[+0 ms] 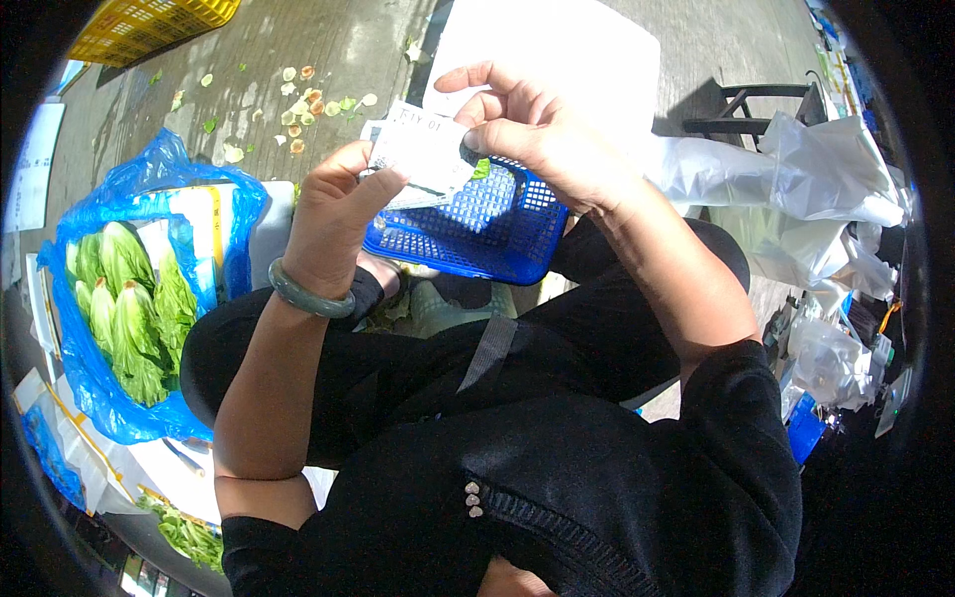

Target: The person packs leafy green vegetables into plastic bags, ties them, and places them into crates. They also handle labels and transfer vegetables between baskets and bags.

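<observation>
My left hand pinches a small stack of white paper labels that bear writing, its thumb on the lower left part. At the stack's upper right, my right hand has its thumb and forefinger together at the edge of the papers; its other fingers are raised and bent. Below both hands is a blue plastic basket with a bit of green leaf near its upper edge. The papers and hands hide part of the basket. Whether the right fingertips grip a label is hard to see.
Romaine-like lettuce heads fill a blue plastic bag at left. A white board or box lies beyond the basket. Clear plastic bags and a dark stool are at right; a yellow crate is top left. Stem slices litter the floor.
</observation>
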Motion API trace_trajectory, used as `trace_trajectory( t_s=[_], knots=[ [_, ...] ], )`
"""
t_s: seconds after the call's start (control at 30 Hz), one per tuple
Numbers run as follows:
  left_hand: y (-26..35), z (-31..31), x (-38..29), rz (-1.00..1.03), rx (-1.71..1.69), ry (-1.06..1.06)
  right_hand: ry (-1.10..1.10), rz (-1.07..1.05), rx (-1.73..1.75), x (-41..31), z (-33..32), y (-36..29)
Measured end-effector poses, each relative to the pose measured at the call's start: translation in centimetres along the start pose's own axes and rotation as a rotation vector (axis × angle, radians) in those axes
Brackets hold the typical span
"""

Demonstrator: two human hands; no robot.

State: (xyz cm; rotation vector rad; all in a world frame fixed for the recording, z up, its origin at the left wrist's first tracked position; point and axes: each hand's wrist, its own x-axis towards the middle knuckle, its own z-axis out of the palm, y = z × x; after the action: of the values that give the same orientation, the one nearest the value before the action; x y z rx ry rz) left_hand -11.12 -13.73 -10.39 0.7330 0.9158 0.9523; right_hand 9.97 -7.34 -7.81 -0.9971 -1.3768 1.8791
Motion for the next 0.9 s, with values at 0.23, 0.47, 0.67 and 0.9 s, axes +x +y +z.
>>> trace_trajectory(
  t_s=[0.23, 0.47, 0.67, 0.9],
  knots=[
    [-0.14, 0.02, -0.06, 0.002, 0.002, 0.001, 0.034, 0.023, 0.034, -0.08, -0.09, -0.15],
    [-0.17, 0.13, -0.13, 0.003, 0.043, 0.004, 0.072, 0.091, 0.088, -0.25, -0.12, -0.22],
    [-0.42, -0.11, -0.07, 0.004, 0.058, -0.007, 0.086, 0.112, 0.098, -0.15, -0.08, 0.05],
    [-0.93, -0.22, 0.06, 0.021, 0.080, 0.005, 0.052, 0.107, 0.068, -0.15, 0.28, -0.05]
  ],
)
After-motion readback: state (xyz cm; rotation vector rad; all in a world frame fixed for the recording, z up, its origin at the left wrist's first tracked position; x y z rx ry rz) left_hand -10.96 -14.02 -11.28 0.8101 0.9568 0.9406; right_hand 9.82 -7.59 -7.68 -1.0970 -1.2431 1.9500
